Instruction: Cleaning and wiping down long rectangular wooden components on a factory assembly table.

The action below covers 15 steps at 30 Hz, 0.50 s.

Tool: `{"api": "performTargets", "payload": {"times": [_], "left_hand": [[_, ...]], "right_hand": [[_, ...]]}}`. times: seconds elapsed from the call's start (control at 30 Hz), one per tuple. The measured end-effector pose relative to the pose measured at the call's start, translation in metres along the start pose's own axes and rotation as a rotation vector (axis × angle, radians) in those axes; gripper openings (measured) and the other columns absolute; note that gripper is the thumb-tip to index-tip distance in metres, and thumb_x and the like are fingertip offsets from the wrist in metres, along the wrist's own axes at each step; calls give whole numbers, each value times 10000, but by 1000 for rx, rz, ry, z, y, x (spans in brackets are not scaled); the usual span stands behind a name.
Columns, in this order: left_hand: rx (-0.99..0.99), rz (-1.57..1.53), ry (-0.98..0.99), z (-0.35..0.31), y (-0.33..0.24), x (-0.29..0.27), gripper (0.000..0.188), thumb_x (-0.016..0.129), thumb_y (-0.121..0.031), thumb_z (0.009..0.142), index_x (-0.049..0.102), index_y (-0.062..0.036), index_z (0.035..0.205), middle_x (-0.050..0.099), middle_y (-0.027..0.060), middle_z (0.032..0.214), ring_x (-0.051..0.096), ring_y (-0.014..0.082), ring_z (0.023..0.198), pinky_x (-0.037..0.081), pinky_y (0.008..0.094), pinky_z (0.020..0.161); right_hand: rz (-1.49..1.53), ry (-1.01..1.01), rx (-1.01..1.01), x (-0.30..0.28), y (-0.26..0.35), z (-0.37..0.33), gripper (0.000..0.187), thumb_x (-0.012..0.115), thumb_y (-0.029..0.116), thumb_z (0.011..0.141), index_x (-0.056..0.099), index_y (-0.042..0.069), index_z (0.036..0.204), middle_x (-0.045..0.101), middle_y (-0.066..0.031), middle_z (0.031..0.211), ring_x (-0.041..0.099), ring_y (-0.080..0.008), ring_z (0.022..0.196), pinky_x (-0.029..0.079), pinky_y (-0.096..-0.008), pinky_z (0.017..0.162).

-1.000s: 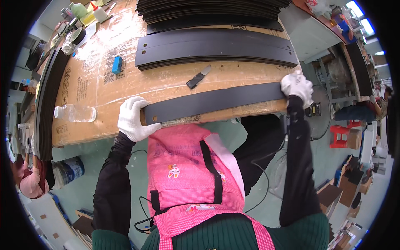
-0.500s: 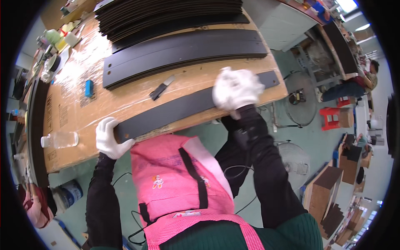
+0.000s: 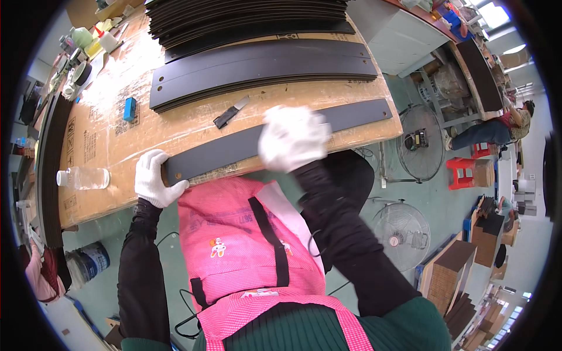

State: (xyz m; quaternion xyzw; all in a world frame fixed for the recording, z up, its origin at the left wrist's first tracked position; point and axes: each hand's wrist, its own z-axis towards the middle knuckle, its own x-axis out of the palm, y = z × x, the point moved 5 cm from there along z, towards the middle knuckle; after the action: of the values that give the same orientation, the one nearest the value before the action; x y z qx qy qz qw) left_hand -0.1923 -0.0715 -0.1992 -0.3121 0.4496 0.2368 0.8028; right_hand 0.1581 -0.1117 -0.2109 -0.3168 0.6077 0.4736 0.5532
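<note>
Left hand (image 3: 157,180): in the head view, white-gloved, grasping the left end of the strip, fingers curled round the upper corner, thumb by the lower one.
Right hand (image 3: 294,139): white-gloved and blurred, over the middle of the strip; whether it grips, presses or is bunched up, I cannot tell.
Strip (image 3: 218,152): long, dark and flat, along the near edge of the table, its left end within the left hand, its middle under the right hand, its right end reaching bare beyond; a small hole shows near either end.
Table (image 3: 120,151): brown, covered in cardboard with a shiny film.
Knife (image 3: 232,112): lying beyond the strip, between it and the front stack.
Front stack (image 3: 263,61): dark boards with paired holes at both ends.
Rear stack (image 3: 252,20): more dark boards, taller, behind the front one.
Block (image 3: 129,109): blue, left of the front stack.
Bottle (image 3: 86,178): clear, on its side, left of the left hand.
Apron (image 3: 228,234): pink, just below the strip.
Fan (image 3: 403,233): on the floor, right of the person.
</note>
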Motion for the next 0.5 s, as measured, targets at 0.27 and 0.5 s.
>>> {"api": "performTargets", "payload": {"times": [0.27,0.5], "left_hand": [[-19,-16,-13,-1,0,-1,700,877,-291,558,588,-66,1154,620,157,1163,593,380,1114,472,476,970],[-43,20,-9,-7,2,-7,722,880,-305,566,585,-62,1178,624,156,1178,597,378,1113,474,474,977]], "right_hand": [[-475,25,-26,-45,-133,27,376,713,355,728,713,203,1072,683,-34,1015,644,-278,1022,534,-405,807],[-408,-70,463,-81,-140,34,327,519,358,952,710,218,1179,620,-185,1262,605,-367,1222,556,-480,969]]}}
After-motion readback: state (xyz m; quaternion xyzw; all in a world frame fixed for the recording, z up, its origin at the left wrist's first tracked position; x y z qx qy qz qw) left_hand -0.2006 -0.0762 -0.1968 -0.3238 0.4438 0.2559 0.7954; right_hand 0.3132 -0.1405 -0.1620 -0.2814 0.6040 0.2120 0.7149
